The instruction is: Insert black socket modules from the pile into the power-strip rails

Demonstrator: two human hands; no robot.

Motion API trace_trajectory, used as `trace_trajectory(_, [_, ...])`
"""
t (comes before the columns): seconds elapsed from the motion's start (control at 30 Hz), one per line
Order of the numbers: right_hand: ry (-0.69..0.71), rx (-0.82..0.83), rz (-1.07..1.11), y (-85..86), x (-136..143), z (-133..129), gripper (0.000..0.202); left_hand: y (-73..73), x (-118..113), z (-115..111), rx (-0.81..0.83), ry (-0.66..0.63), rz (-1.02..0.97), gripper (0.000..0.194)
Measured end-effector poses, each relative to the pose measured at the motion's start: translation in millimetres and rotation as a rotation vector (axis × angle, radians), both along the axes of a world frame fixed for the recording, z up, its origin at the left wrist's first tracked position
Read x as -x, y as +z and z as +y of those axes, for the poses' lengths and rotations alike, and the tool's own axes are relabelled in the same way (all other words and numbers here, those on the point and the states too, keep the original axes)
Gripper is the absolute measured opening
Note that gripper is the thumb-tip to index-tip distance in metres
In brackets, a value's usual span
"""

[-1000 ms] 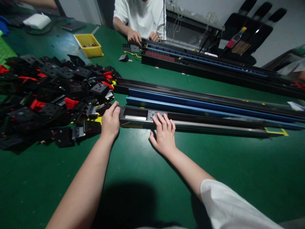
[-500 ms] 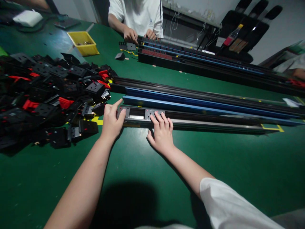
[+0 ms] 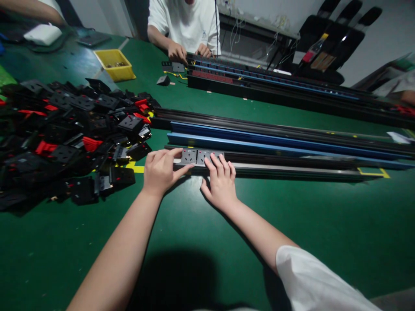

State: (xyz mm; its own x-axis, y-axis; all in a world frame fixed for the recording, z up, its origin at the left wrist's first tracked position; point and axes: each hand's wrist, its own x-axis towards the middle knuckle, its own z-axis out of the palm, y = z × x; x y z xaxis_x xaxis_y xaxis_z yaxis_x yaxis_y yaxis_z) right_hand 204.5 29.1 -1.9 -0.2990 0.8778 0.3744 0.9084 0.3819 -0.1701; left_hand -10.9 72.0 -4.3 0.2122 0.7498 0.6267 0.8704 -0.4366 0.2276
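Note:
My left hand (image 3: 160,172) has its index finger and thumb about the left end of a dark grey socket module (image 3: 189,157) set in a long black channel rail (image 3: 285,171). A second socket module (image 3: 201,158) sits to its right in the same rail, the two close together. Over this second one lies my right hand (image 3: 221,177), fingers spread on its face and thumb resting toward the table. Part of that module is hidden beneath the fingers.
A heap of black socket modules and red pieces (image 3: 91,144) lies left. Beyond my rail are blue strips (image 3: 246,147) and another black rail (image 3: 266,128). A yellow bin (image 3: 120,74) stands farther back. Across the green table (image 3: 207,242), a person's hands (image 3: 177,52) touch a long assembly (image 3: 259,93).
My left hand has slid right along the rail with the left socket module, closing the gap to the second module. My right hand has stayed in place.

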Motion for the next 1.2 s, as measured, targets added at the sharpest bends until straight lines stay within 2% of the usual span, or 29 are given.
trace_trajectory(0.13, [0.001, 0.003, 0.0, 0.4, 0, -1, 0.065, 3.4, -4, 1, -0.027, -0.041, 0.172, 0.071])
trace_trajectory(0.23, [0.0, 0.006, -0.006, 0.9, 0, -1, 0.064, 2.9, -5, 2, 0.006, -0.045, 0.23, 0.068])
trace_trajectory(0.47, [0.001, 0.0, 0.007, 0.4, 0, 0, 0.064, 2.1, -5, 1, 0.085, 0.008, 0.15, 0.065])
trace_trajectory(0.57, [0.003, -0.003, 0.011, 0.2, 0, -1, 0.064, 8.6, -7, 1, 0.178, 0.027, 0.104, 0.062])
trace_trajectory(0.7, [0.002, 0.007, 0.007, 1.1, 0, -1, 0.064, 24.5, -10, 1, 0.303, 0.046, 0.046, 0.058])
trace_trajectory(0.8, [0.001, 0.015, 0.002, 1.7, 0, -1, 0.065, 36.2, -12, 1, 0.36, 0.077, 0.07, 0.055])
trace_trajectory(0.87, [0.001, 0.017, 0.001, 1.8, 0, -1, 0.065, 39.1, -12, 1, 0.381, 0.083, 0.086, 0.055])
trace_trajectory(0.97, [0.003, 0.014, 0.004, 1.6, 0, -1, 0.065, 31.8, -11, 1, 0.362, 0.052, 0.075, 0.061])
trace_trajectory(1.1, [0.005, 0.01, 0.012, 1.2, 0, -1, 0.065, 10.6, -8, 1, 0.168, 0.026, 0.171, 0.065])
trace_trajectory(1.2, [0.007, 0.009, 0.014, 0.9, 0, -1, 0.066, 0.9, -7, 2, 0.062, 0.009, 0.248, 0.063])
